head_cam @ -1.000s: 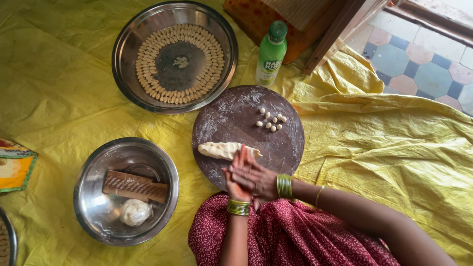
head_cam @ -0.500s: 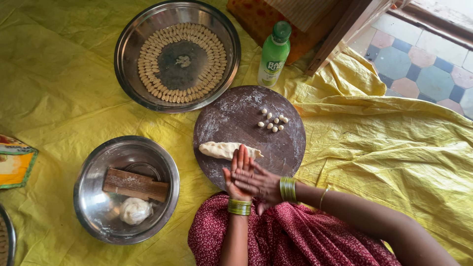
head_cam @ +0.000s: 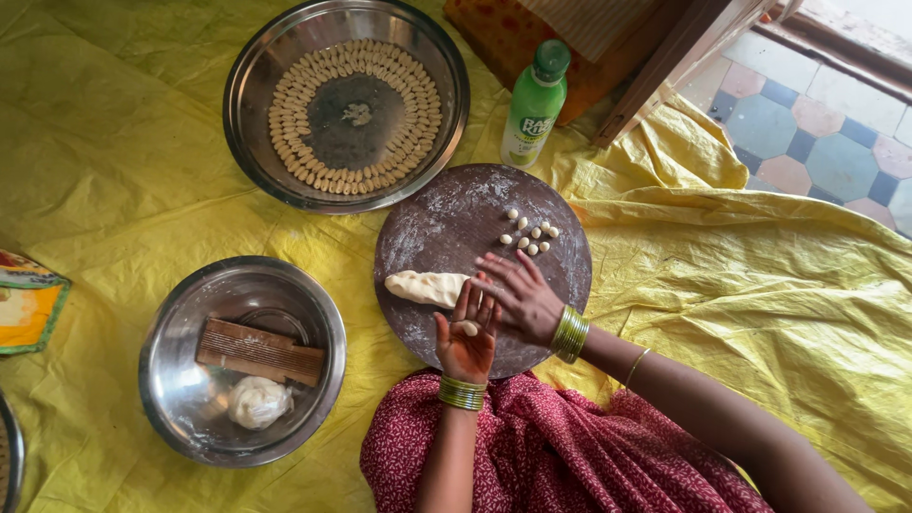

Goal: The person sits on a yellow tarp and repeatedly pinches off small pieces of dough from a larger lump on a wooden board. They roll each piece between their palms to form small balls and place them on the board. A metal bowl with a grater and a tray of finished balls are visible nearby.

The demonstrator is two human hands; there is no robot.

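While the left hand (head_cam: 465, 334) lies palm-up and open over the near edge of the round dark floured board (head_cam: 483, 256), a small pale pellet of dough (head_cam: 468, 329) sits loose in its palm, held by nothing. Just to the right, the right hand (head_cam: 521, 296) hovers flat with fingers spread, empty, its fingertips overlapping the left fingertips. Beyond the left fingertips, slightly to their left, lies the pale dough log (head_cam: 427, 287), long axis running left to right on the board; the left hand is nearer it. The log looks soft, smooth and tapered at its left end. Farther off, a cluster of small dough pellets (head_cam: 528, 232) rests on the board's far right part.
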